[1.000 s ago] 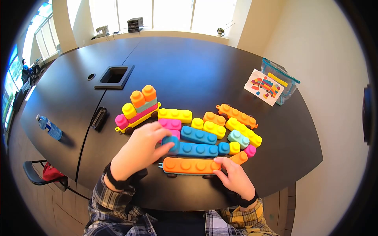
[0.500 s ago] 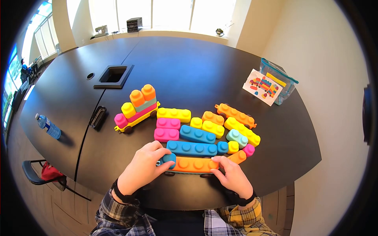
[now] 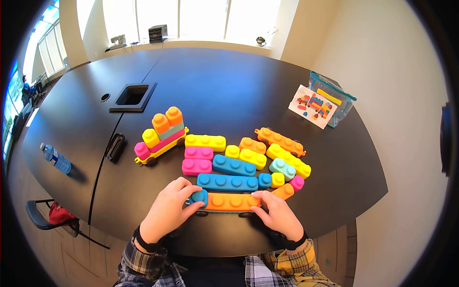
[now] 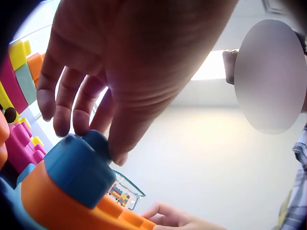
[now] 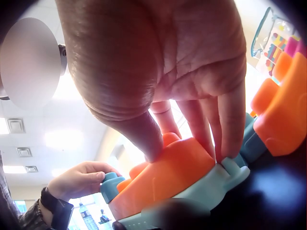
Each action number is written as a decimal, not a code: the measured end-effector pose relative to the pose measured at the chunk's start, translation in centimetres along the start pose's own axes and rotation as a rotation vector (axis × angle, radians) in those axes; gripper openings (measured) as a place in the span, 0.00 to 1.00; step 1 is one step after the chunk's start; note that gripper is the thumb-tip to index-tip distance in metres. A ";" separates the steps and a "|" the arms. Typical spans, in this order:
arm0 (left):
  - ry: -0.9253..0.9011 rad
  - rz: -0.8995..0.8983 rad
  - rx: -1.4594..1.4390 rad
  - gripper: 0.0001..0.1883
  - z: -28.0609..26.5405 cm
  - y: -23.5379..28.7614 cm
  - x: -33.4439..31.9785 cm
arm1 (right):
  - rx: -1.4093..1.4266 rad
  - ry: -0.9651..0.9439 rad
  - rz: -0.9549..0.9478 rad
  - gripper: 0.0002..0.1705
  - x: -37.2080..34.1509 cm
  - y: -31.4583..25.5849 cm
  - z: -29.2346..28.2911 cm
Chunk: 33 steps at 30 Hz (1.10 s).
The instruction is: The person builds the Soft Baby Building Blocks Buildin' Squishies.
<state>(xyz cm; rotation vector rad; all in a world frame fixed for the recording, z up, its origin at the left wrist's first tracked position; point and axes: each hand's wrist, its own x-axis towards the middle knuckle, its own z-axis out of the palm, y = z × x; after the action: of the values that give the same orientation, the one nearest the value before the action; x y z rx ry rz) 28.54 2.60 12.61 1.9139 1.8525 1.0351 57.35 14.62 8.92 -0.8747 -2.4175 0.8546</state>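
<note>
A small blue block sits on the left end of a long orange block. Thumb and fingers of my left hand pinch it, with the thumb on its near side in the left wrist view. Under the orange block is a light-blue wheeled base with a hook at its end. My right hand grips the right end of the orange block between thumb and fingers. Just beyond lies a long blue block, and a shorter orange block lies right of the right hand.
Loose pink, yellow, blue and orange blocks spread behind the car. A yellow wheeled car carries stacked blocks at the left; an orange wheeled base lies behind right. A picture card leans on a clear bag. A water bottle stands left.
My left hand has brought the small blue block down and toward me, from over the long blue block's left end onto the orange block. The right hand keeps its grip.
</note>
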 end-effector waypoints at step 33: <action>0.125 0.120 -0.045 0.14 0.6 -0.6 -1.5 | -0.296 0.021 -0.267 0.14 12.4 -0.2 -6.1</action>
<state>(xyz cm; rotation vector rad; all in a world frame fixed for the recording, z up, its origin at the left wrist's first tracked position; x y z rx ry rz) 28.65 1.40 11.34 1.9970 1.7797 1.2507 51.96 25.35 15.69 -0.6336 -2.6061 0.3951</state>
